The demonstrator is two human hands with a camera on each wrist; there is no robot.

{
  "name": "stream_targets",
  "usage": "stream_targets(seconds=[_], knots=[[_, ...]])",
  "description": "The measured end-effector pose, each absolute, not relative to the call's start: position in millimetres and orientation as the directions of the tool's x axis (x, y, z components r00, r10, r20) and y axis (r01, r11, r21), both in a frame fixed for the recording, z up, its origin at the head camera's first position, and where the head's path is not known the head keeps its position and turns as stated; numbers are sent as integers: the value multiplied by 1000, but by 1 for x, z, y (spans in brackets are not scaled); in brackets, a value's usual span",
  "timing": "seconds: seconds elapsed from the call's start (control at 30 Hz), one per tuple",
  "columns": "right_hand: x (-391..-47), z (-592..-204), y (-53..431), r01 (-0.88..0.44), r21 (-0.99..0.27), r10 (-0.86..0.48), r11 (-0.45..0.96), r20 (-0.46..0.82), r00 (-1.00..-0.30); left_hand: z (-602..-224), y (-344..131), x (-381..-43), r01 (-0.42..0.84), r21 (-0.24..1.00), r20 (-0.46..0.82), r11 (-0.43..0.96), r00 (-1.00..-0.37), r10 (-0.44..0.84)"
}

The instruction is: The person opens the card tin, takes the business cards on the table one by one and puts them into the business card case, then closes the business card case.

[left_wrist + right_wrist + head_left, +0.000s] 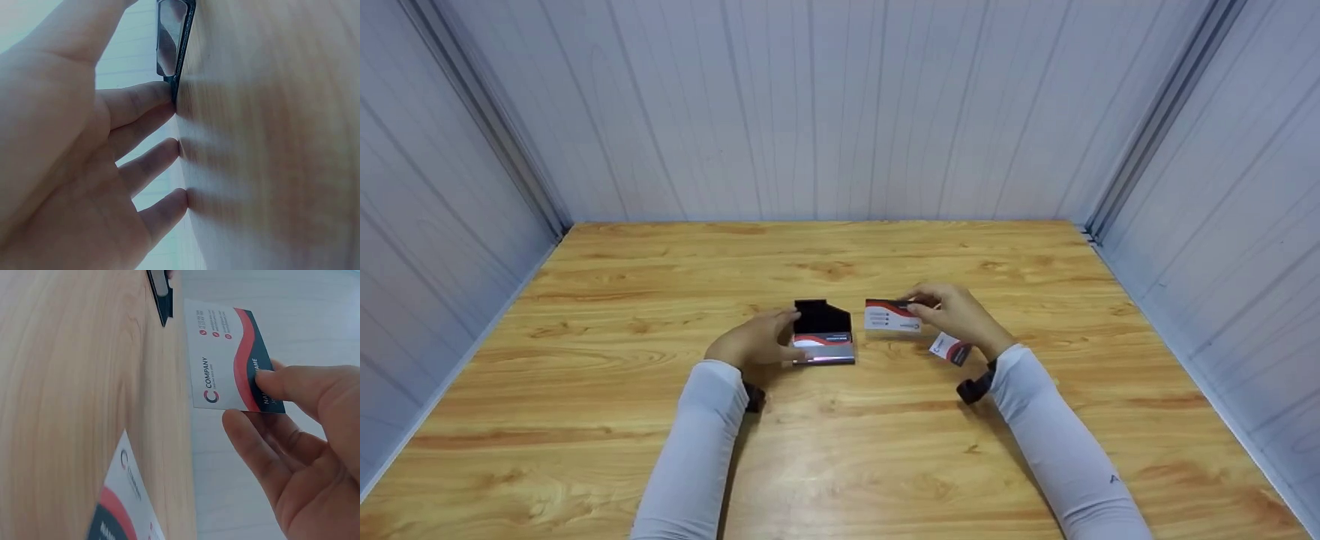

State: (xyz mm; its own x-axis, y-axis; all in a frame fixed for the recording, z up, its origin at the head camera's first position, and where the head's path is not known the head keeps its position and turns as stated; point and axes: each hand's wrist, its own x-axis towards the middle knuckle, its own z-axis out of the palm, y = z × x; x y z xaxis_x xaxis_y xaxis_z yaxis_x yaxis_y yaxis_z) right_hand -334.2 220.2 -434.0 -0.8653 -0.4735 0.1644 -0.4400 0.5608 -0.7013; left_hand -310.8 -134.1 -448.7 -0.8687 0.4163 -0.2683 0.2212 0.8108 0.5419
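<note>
A business card case [823, 349] lies on the table with its black lid [820, 318] folded back. Behind its front window shows a card with a red stripe. My left hand [757, 339] holds the case at its left side, thumb over the front and a forefinger by the lid; its other fingertips rest on the table in the left wrist view. My right hand [956, 315] pinches a white, red and dark business card [222, 360] by its dark edge, raised over the table to the right of the case. Part of that edge is hidden under the thumb.
A second business card [950, 349] lies at an angle on the wooden table [840, 450], just below the right hand. White panel walls [840, 112] close off the back and both sides. Dark wrist cameras [976, 388] sit under the sleeves.
</note>
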Motion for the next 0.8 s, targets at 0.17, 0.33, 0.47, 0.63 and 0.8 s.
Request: stream_targets(seconds=[0.17,0.33,0.47,0.63,0.8], knots=[[-335,-437,206,-489,-687,-507,538,200,-838,-450,-133,-312,232,534,-265,813,-867,421],[-337,-440,189,-498,-684,-503,533,217,-836,-450,-133,-313,236,527,-261,817,-869,420],[-339,-441,173,-520,-686,-500,509,257,-827,-450,-134,-314,239,527,-260,816,-868,422],[-339,-443,152,-530,-694,-502,488,273,-821,-449,-135,-314,240,530,-252,813,-872,421],[-338,-447,134,-517,-708,-506,481,257,-823,-449,-135,-314,239,520,-258,820,-871,418]])
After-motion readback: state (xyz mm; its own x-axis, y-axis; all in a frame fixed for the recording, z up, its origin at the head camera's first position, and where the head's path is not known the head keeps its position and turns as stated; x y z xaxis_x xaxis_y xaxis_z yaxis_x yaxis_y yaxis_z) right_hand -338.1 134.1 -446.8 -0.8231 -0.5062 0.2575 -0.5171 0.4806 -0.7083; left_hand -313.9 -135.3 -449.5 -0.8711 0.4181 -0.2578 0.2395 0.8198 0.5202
